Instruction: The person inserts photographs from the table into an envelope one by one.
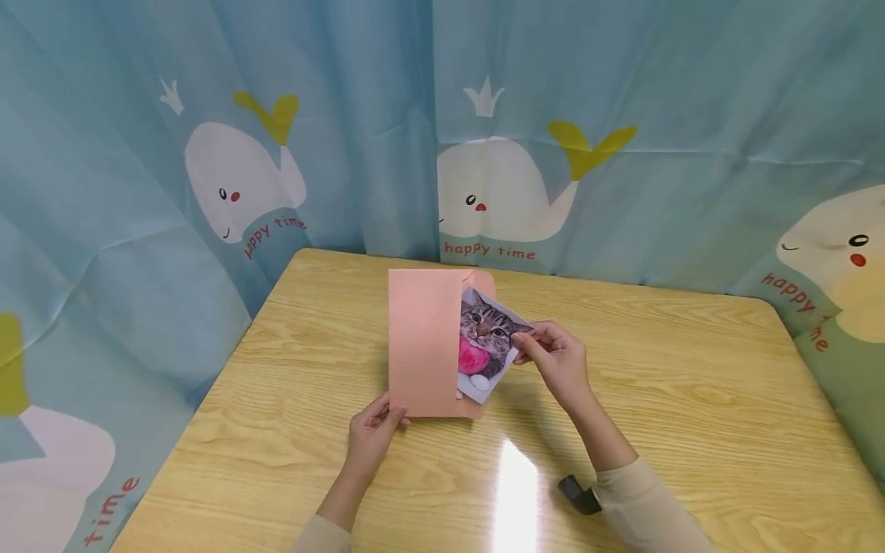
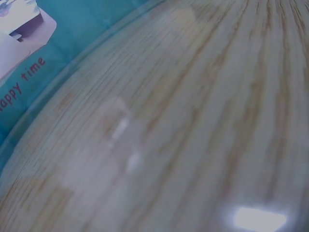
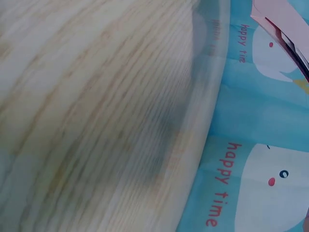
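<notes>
A pink envelope is held up over the table, its open side and flap facing right in the head view. My left hand grips its lower left corner between thumb and fingers. Partly inside the opening is a tilted cat photo, showing a tabby with a pink ball-like thing. My right hand pinches the photo's right corner. The photo's left part is hidden by the envelope. Only bits of the envelope show in the left wrist view and the right wrist view, where its pink edge stands at the upper right.
A wooden table lies beneath both hands. Blue curtains printed with white whales surround its back and sides. Beside the right sleeve is a small black object, apparently at the wrist. A bright light reflection falls on the table's front.
</notes>
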A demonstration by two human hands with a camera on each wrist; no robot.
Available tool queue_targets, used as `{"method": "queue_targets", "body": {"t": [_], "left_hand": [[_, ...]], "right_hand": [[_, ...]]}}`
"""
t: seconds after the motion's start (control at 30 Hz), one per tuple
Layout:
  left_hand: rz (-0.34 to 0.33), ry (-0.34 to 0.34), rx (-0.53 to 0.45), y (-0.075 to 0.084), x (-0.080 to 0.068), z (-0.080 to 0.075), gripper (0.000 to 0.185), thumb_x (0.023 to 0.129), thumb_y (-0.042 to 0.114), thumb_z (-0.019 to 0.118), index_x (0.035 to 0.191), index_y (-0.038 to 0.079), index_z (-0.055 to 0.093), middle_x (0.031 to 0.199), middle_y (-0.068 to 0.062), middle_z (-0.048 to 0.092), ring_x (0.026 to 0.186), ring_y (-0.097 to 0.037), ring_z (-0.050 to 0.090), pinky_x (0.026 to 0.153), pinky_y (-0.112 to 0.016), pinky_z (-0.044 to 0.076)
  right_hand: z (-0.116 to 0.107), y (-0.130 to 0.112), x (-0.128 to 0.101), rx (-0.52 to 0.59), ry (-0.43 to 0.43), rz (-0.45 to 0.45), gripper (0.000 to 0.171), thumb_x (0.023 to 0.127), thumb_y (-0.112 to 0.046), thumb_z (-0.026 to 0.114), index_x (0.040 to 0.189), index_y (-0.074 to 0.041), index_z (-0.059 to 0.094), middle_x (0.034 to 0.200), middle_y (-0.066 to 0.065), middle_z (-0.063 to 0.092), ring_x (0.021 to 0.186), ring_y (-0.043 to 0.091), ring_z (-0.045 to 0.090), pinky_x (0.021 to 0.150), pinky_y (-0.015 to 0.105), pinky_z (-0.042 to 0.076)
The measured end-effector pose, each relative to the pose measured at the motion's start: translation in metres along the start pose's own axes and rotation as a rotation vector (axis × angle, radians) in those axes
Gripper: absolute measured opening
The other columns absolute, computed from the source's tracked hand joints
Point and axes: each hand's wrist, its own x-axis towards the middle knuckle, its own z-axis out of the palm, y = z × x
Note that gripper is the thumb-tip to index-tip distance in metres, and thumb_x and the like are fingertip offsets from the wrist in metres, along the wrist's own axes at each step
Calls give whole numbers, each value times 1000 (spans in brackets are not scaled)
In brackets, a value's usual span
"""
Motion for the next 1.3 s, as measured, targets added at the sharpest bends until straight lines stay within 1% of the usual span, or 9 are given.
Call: {"method": "queue_targets", "body": {"t": [0.2,0.37,0.47,0.63,0.77,0.9,0.97,1.13,1.3], "left_hand": [[-4,6,16,-1,-1,-1,25,92,3,59,115,-6,60,88,7,68,74,-7,64,73,-20,55],[9,5,31,0,-2,-1,25,92,2,59,114,-7,61,84,5,67,74,-6,64,74,-19,55],[28,-9,30,0,-2,-1,26,92,0,57,115,-10,60,84,4,66,74,-6,63,75,-19,55],[50,-29,15,0,-2,-1,26,92,0,57,116,-10,59,84,4,66,74,-6,63,74,-18,55],[74,-48,-11,0,-1,1,25,92,-2,57,114,-12,59,84,3,66,74,-7,63,72,-19,55],[38,-37,-15,0,-1,2,22,91,1,59,111,-10,61,83,2,66,74,-7,64,72,-20,55],[9,-21,2,0,0,3,21,92,4,59,109,-7,62,82,-2,66,74,-7,64,74,-20,55],[-33,24,52,1,1,3,21,93,9,59,109,-3,64,81,-17,66,73,-9,64,75,-21,55],[-62,13,54,1,1,0,21,92,10,59,109,-2,64,82,-15,67,74,-10,65,77,-21,55]], "right_hand": [[-2,-1,2,-60,-42,55,11,86,8,62,85,18,58,70,-7,67,57,6,63,55,26,57],[-4,-1,5,-138,-34,191,15,88,1,64,87,15,59,67,-4,67,55,7,63,55,30,58],[-6,1,7,-167,-41,264,18,89,-2,64,88,15,58,68,2,67,55,7,63,55,30,58],[-5,1,8,-224,-67,260,17,89,-3,65,87,12,59,72,17,65,55,9,63,56,30,58],[1,1,7,-255,3,246,18,88,-7,67,87,9,60,74,15,65,58,8,63,59,31,59],[12,3,-3,-200,153,232,15,87,-2,67,91,10,59,78,9,64,61,5,63,63,32,59],[16,4,-10,-161,193,209,14,87,2,65,94,12,60,83,12,66,65,4,64,66,32,59],[23,9,-17,-83,177,195,12,86,9,62,96,14,63,98,24,67,72,7,66,70,32,58],[29,9,-12,-8,213,286,15,85,9,63,99,15,64,97,11,71,76,7,67,73,31,58]]}}
